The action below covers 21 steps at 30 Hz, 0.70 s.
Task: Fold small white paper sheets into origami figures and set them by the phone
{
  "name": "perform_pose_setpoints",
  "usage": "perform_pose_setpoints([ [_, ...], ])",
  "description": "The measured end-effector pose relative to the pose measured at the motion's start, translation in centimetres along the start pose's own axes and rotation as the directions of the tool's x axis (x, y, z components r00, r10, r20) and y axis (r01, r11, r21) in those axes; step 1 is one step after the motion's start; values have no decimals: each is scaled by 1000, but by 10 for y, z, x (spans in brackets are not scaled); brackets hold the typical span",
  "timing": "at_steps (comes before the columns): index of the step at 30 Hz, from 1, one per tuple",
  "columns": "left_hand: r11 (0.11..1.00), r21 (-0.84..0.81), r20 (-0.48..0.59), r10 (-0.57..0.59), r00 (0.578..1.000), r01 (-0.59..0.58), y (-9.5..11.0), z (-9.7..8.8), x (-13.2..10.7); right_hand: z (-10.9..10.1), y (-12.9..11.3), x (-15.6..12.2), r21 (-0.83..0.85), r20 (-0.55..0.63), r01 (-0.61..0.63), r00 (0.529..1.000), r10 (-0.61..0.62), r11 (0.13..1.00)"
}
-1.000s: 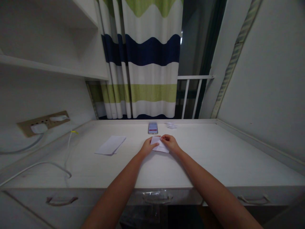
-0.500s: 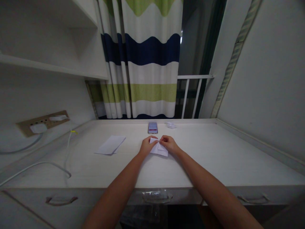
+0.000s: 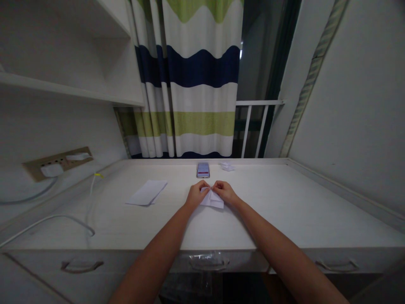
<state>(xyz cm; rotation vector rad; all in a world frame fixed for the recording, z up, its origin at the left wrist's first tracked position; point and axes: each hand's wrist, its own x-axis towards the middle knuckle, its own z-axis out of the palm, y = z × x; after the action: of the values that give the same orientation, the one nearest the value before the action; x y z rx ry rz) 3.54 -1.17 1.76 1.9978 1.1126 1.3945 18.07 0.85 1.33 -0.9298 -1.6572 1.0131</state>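
Observation:
A folded sheet of white paper (image 3: pixel 214 201) is held between both hands just above the white desk, around its middle. My left hand (image 3: pixel 196 194) pinches the paper's upper left part between thumb and fingers. From the other side, my right hand (image 3: pixel 224 191) pinches it near the top, its fingertips almost meeting those of the left. The paper's lower part spreads out below the hands, with a crease showing. Fingers cover its upper edge.
Behind the hands a phone (image 3: pixel 203 169) lies with its screen lit. A folded white paper piece (image 3: pixel 227 166) sits right of it. Loose white sheets (image 3: pixel 147 192) lie to the left. A white cable (image 3: pixel 70 217) crosses the desk's left end. Drawer handles (image 3: pixel 82 267) line the front.
The left fingers have closed in on the paper's top, and less of its upper left part shows now. Both hands stay in nearly the same place.

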Motion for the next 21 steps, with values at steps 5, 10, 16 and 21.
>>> perform_pose_setpoints([
  [5, 984, -151, 19, -94, 995, 96, -1, 1, 2, -3, 5, 2, -64, -39, 33, 999, -35, 997],
  [10, 814, -435, 117, -371, 921, 384, 0, 1, 6, -4, 4, 2, -71, -31, 86, 996, -88, 994],
  [16, 664, -529, 240, -481, 843, 529, 2, 1, 4, -4, 0, 1, -98, -27, 131, 991, -134, 987],
  [21, 766, -387, 297, -423, 856, 513, 2, 1, 2, -3, -2, 0, -134, -36, 154, 986, -160, 979],
])
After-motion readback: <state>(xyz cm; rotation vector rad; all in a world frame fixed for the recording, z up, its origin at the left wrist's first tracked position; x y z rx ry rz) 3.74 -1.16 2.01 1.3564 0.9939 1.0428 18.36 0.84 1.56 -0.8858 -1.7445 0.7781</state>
